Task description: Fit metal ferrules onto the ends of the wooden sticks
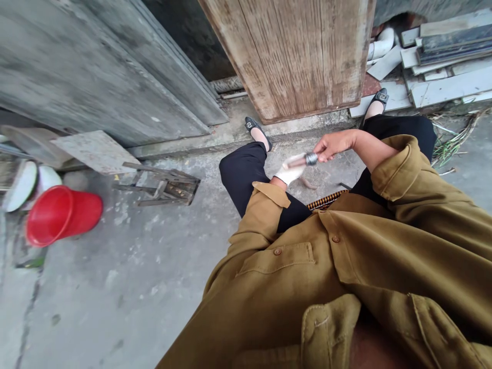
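My left hand (pixel 290 170), in a white glove, is closed around a short brown stick (pixel 296 161) that looks like wood. A coil of silvery metal wire (pixel 311 158) sits around the stick's right end. My bare right hand (pixel 333 146) pinches at the coil's right side, its thumb and fingers pressed together. Whether a loose wire end is between those fingers is too small to make out. Below my hands, a curved brown piece (pixel 308 183) lies on the concrete between my legs.
A wooden door panel (pixel 294 56) stands ahead beside grey boards (pixel 96 77). To the left are a small wooden stool (pixel 165 185) and a tilted red bucket (pixel 73 215). Stacked tile strips (pixel 449 82), a white pipe (pixel 382 45) and cut grass (pixel 457 138) lie at right.
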Available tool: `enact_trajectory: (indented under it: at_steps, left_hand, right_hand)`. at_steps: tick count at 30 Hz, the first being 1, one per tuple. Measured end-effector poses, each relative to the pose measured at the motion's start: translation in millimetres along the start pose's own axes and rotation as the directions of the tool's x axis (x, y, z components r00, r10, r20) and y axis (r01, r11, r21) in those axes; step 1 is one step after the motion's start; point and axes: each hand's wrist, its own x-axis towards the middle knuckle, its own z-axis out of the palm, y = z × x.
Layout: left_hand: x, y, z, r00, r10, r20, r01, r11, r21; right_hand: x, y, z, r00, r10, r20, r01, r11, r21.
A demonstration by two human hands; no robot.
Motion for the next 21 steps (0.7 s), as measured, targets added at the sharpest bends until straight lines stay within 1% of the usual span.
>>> enact_trajectory:
  at_steps: [1,2,3,4,5,6,7,8,9,10,11,12,13,14,15,16,17,18,20,21]
  left_hand:
    - [1,1,1,1.0,-0.004,0.02,0.003,1.0,0.015]
    - [1,2,2,0.999,-0.006,0.038,0.005,1.0,0.029]
    - [2,3,2,0.999,-0.004,0.053,0.002,0.999,0.041]
    - [2,5,3,0.998,0.0,0.069,-0.004,0.999,0.052]
    - [1,6,2,0.996,0.005,0.086,-0.01,0.998,0.059]
    - [0,8,2,0.995,0.012,0.103,-0.02,0.997,0.071]
    - [-1,10,1,0.993,0.019,0.119,-0.031,0.995,0.095]
    - [-3,12,1,0.991,0.025,0.132,-0.042,0.99,0.132]
    - [-4,14,0,0.99,0.028,0.14,-0.053,0.983,0.178]
    - [-6,16,-1,0.989,0.031,0.142,-0.063,0.972,0.227]
    - [-7,17,-2,0.989,0.033,0.142,-0.071,0.96,0.271]
    - [-8,17,-3,0.989,0.037,0.14,-0.078,0.951,0.3]
    - [-8,16,-4,0.99,0.041,0.138,-0.082,0.948,0.308]
    - [-7,15,-4,0.99,0.046,0.135,-0.085,0.95,0.301]
    - [-6,12,-4,0.99,0.051,0.133,-0.087,0.955,0.284]
    - [-3,8,-4,0.99,0.06,0.127,-0.091,0.963,0.255]
    - [-1,4,-3,0.99,0.075,0.116,-0.099,0.971,0.216]
    - [1,0,-1,0.991,0.088,0.104,-0.104,0.98,0.169]
    - [5,-9,2,0.992,0.114,0.046,-0.117,0.991,0.068]
    - [6,-12,5,0.997,0.077,0.023,-0.078,0.996,0.041]
  right_hand:
    - [-2,-1,-2,0.985,-0.025,-0.168,0.034,0.998,0.052]
    - [-2,-1,-3,0.941,-0.018,-0.338,0.049,0.995,0.086]
    - [-1,-1,-5,0.876,0.015,-0.482,0.036,0.995,0.097]
    - [1,-1,-6,0.807,0.061,-0.587,-0.013,0.996,0.086]
    - [4,0,-6,0.751,0.105,-0.652,-0.093,0.994,0.053]
    - [8,1,-6,0.717,0.137,-0.684,-0.194,0.981,-0.007]
    - [12,3,-4,0.71,0.157,-0.686,-0.299,0.95,-0.093]
    - [17,4,-2,0.731,0.176,-0.66,-0.394,0.897,-0.198]
    - [20,5,2,0.775,0.206,-0.598,-0.46,0.832,-0.31]
    - [23,6,6,0.828,0.254,-0.5,-0.485,0.773,-0.41]
    - [25,7,10,0.875,0.319,-0.365,-0.471,0.739,-0.482]
    - [25,7,13,0.902,0.382,-0.202,-0.429,0.74,-0.518]
    - [25,6,15,0.909,0.415,-0.029,-0.37,0.775,-0.513]
    - [23,6,15,0.908,0.403,0.117,-0.307,0.827,-0.47]
    - [19,4,14,0.911,0.353,0.214,-0.246,0.88,-0.406]
    - [15,3,11,0.924,0.288,0.253,-0.194,0.92,-0.339]
    - [10,1,7,0.944,0.223,0.244,-0.151,0.948,-0.282]
    - [4,-1,3,0.965,0.169,0.202,-0.12,0.965,-0.231]
    - [-6,-2,-5,0.993,0.099,0.07,-0.088,0.986,-0.142]
    - [-9,-2,-8,0.998,0.07,-0.003,-0.07,0.993,-0.091]
